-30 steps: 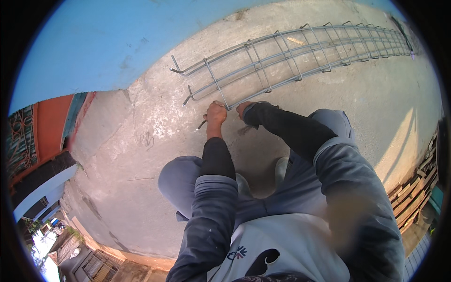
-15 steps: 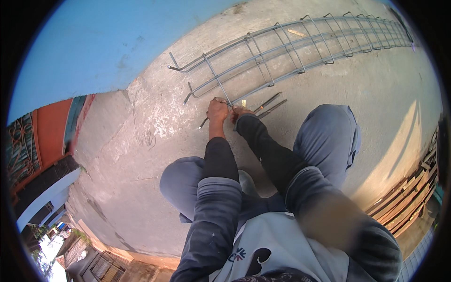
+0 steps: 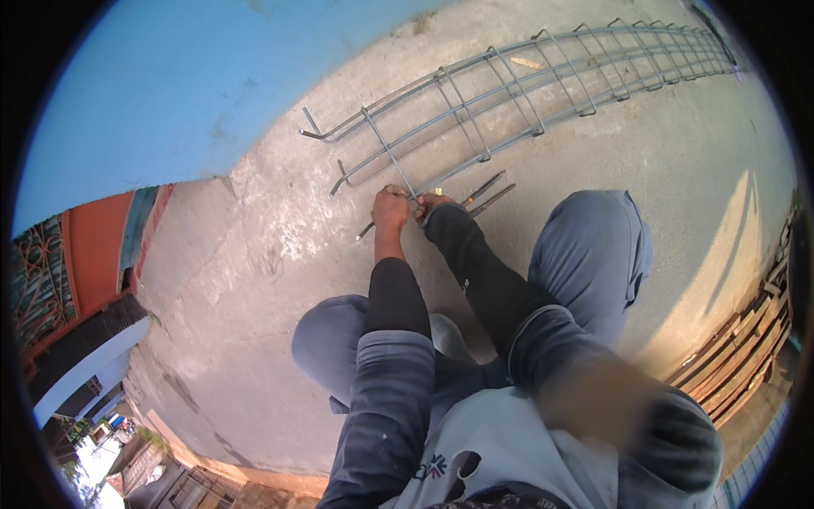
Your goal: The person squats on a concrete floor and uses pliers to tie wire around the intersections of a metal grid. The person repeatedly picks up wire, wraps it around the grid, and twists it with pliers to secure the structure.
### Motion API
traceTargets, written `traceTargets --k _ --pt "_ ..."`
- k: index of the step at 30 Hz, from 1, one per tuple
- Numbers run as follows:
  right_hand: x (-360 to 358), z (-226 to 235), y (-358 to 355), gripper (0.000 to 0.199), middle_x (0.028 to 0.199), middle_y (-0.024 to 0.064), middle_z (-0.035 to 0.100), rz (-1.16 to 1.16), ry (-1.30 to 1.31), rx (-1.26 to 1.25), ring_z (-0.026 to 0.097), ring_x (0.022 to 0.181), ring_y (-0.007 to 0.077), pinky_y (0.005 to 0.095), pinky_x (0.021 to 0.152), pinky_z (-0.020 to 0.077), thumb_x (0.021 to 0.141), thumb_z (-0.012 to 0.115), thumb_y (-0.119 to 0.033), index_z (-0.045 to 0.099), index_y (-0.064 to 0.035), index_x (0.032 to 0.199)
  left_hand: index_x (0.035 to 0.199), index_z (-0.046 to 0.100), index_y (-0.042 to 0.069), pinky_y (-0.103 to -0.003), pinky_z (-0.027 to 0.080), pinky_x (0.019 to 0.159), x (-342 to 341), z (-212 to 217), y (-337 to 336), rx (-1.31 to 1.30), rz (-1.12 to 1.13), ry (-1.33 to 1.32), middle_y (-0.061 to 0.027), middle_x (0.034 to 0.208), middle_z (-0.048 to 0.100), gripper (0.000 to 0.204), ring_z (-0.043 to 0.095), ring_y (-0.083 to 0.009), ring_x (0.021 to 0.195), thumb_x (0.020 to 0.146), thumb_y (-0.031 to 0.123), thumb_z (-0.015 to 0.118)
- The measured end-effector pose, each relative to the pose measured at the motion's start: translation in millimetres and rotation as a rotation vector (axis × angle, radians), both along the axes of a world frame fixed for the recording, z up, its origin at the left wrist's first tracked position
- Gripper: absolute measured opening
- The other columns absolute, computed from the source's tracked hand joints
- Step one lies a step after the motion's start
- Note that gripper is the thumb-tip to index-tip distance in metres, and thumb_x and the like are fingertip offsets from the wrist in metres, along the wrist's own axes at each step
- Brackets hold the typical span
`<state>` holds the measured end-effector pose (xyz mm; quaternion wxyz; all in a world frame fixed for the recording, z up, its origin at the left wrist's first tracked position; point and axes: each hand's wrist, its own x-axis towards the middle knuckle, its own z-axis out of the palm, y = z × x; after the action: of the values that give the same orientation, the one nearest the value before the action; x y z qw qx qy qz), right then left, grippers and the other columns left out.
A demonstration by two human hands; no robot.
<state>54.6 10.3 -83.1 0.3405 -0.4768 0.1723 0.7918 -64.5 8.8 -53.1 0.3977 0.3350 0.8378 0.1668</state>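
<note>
A long rebar cage of grey steel bars and square stirrups lies on the concrete floor, running away to the far right. At its near left corner, my left hand is closed around the end of the lowest bar, whose tip pokes out below the fist. Close beside it, my right hand is closed with fingertips pinched where the end stirrup meets that bar. What those fingertips hold is too small to make out. Just past my right hand lies a tool with two dark handles; its head is hidden by the hand and sleeve.
My bent knees flank my forearms. A blue wall rises at the upper left. Stacked wooden boards lie at the lower right. A small wood scrap shows among the bars, and an orange panel stands at far left.
Both hands stay at the same corner of the cage, with only slight finger and wrist movement. The whole view has shifted a little.
</note>
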Motion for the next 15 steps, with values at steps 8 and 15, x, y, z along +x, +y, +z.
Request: traceTargets --k 8,15 --pt "4.9 14.4 1.4 0.016 0.068 0.0081 0.055 -0.114 0.194 -0.082 0.047 0.057 0.0215 0.0336 0.055 0.0457 0.093 0.044 -0.006 0.054 -0.0009 0.081 0.099 0.071 0.001 -0.035 0.049 0.075 -7.7 1.5 -1.2 0.056 -0.033 -0.015 -0.0144 0.090 0.071 0.019 0.067 -0.0238 0.083 0.089 0.013 0.061" --pt "6.0 17.9 10.1 0.014 0.066 0.0071 0.052 -0.047 0.199 -0.128 0.048 0.056 0.0213 0.0352 0.052 0.0442 0.089 0.047 -0.005 0.059 -0.0012 0.084 0.096 0.072 0.008 -0.040 0.051 0.083 -1.8 8.5 4.6 -0.007 -0.002 -0.031 -0.0151 0.096 0.072 0.019 0.068 -0.0312 0.094 0.088 0.021 0.062"
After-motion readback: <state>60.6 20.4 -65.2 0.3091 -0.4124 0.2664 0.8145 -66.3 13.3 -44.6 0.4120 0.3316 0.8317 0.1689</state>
